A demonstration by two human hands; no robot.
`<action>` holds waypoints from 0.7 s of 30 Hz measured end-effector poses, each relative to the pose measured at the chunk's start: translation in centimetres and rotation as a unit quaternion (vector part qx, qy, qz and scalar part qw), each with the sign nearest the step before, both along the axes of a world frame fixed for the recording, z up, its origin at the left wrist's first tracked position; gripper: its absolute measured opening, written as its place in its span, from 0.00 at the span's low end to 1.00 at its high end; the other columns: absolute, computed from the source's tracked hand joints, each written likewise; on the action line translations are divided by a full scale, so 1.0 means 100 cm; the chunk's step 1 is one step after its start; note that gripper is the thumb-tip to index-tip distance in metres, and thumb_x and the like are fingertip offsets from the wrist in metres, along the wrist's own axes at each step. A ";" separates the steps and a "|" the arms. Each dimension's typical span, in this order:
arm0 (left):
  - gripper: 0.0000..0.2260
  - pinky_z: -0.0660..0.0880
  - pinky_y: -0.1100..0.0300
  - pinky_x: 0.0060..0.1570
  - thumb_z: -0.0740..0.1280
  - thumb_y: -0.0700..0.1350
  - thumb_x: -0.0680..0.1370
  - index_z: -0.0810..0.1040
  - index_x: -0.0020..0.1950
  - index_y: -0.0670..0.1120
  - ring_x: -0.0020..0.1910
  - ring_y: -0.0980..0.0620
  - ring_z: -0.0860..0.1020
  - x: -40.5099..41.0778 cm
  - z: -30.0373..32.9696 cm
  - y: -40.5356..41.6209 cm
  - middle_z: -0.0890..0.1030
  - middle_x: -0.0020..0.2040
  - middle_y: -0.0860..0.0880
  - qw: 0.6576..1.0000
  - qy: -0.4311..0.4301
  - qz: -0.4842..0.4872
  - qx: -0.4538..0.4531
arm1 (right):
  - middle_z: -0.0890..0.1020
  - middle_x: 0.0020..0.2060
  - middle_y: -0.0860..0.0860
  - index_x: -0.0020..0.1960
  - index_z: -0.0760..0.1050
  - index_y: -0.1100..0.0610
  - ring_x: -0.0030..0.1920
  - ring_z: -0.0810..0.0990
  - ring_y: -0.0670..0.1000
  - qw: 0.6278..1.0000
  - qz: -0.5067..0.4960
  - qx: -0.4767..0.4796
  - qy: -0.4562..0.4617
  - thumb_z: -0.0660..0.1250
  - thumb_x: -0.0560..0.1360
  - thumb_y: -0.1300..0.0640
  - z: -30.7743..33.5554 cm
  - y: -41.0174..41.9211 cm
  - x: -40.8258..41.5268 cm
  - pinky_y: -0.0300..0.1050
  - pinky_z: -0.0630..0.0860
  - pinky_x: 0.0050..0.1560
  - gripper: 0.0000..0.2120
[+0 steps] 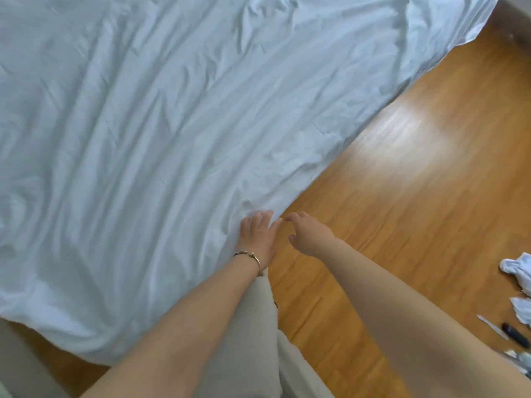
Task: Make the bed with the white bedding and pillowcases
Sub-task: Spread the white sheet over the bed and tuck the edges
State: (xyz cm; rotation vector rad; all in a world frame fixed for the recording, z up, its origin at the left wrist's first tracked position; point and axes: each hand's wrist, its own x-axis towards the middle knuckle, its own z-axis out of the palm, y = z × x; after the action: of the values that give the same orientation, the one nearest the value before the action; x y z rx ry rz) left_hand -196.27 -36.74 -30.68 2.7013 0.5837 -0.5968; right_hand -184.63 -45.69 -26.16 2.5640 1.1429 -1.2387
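A white sheet [172,124] lies spread and creased over the bed, its edge hanging down the side toward the wooden floor. My left hand [258,234], with a bracelet on the wrist, rests flat on the sheet's edge, fingers straight and slightly spread. My right hand [309,235] hovers just to the right of it over the floor, fingers loosely curved and holding nothing, its fingertips close to the sheet's edge.
Wooden floor [402,182] runs along the bed's right side. Crumpled white cloth [517,271] and small dark items [515,334] lie on the floor at the far right. My beige trouser legs [258,340] stand against the bed.
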 end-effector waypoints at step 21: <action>0.32 0.58 0.46 0.70 0.71 0.48 0.74 0.62 0.75 0.55 0.76 0.44 0.56 0.117 -0.004 -0.020 0.57 0.77 0.47 0.929 -0.081 0.358 0.054 | 0.77 0.59 0.55 0.55 0.79 0.57 0.59 0.75 0.59 0.881 0.382 0.188 -0.207 0.79 0.63 0.57 -0.050 0.047 0.225 0.51 0.76 0.50 0.21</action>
State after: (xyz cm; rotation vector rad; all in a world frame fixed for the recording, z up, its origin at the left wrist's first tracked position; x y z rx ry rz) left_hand -184.54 -38.70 -31.08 2.3340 1.4813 -0.1404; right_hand -162.12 -40.98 -31.12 2.0141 2.1052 -0.2912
